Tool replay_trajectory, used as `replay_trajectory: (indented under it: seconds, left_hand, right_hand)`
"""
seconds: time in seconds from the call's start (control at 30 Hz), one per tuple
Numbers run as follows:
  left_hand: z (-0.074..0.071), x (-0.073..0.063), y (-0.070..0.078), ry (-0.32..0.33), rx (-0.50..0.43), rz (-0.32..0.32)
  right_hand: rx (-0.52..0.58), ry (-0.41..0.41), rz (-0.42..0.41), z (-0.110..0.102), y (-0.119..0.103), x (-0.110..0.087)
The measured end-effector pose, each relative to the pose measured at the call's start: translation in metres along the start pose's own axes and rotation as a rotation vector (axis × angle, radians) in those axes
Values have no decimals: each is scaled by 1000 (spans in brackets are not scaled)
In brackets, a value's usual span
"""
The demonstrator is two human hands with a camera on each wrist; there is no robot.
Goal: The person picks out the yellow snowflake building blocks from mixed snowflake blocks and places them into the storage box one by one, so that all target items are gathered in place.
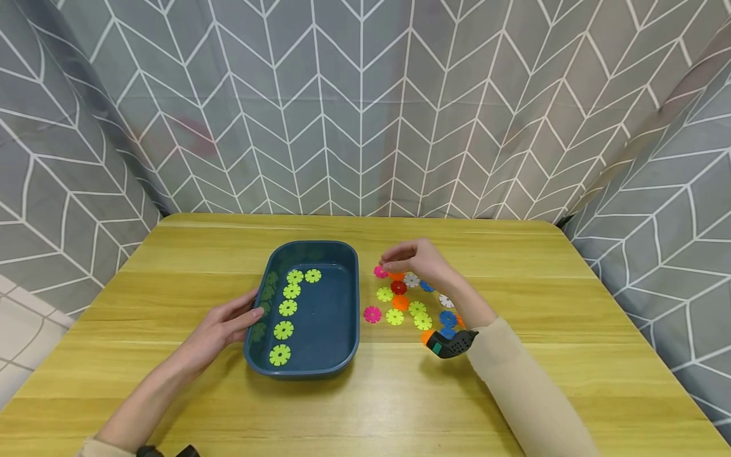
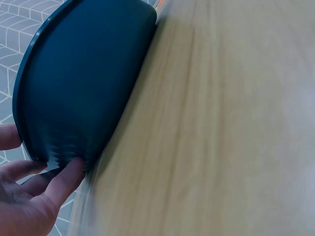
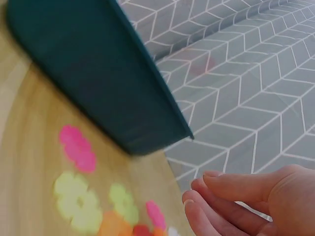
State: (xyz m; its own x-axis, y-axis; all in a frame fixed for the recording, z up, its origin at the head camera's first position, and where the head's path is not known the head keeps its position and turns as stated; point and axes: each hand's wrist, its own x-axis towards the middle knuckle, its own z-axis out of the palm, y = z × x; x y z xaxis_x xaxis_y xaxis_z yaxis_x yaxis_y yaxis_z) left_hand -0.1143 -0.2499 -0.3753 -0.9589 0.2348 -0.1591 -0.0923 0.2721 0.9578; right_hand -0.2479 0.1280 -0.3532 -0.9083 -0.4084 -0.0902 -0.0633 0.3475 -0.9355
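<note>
Tray [image 1: 328, 324] in left hand [image 1: 228, 322], discs [image 1: 398, 288] below right hand [image 1: 419, 260]

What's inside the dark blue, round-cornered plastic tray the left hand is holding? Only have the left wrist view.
Observer: Six yellow-green, round, notched plastic discs, five in a column along the left side of the tray, one beside the column's far end.
Operator: Copy. Where's the right hand?
Observer: The right hand is to the right of the tray, fingertips by a bright pink, round, notched plastic disc.
</note>
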Motion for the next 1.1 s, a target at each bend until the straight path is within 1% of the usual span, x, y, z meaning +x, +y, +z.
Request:
replay_trajectory:
  seconds: [0.17, 0.27, 0.37, 0.57, 0.67, 0.83, 1.1]
  left_hand:
    - [0, 0, 1, 5, 3, -7]
    - [0, 1, 1, 5, 9, -8]
    - [0, 1, 1, 4, 12, -6]
    - [1, 1, 0, 4, 9, -2]
    - [0, 1, 0, 2, 8, -3]
    - [0, 0, 1, 4, 16, -4]
    - [-1, 0, 1, 0, 11, 4]
  right_hand:
    - [-53, -4, 5, -9, 12, -14]
    - [-47, -20, 2, -14, 18, -21]
    - [-30, -37, 21, -18, 23, -28]
    - [-77, -57, 38, -26, 33, -41]
    - [-63, -64, 38, -29, 37, -47]
    - [-33, -101, 36, -35, 43, -56]
    - [-61, -187, 16, -36, 45, -61]
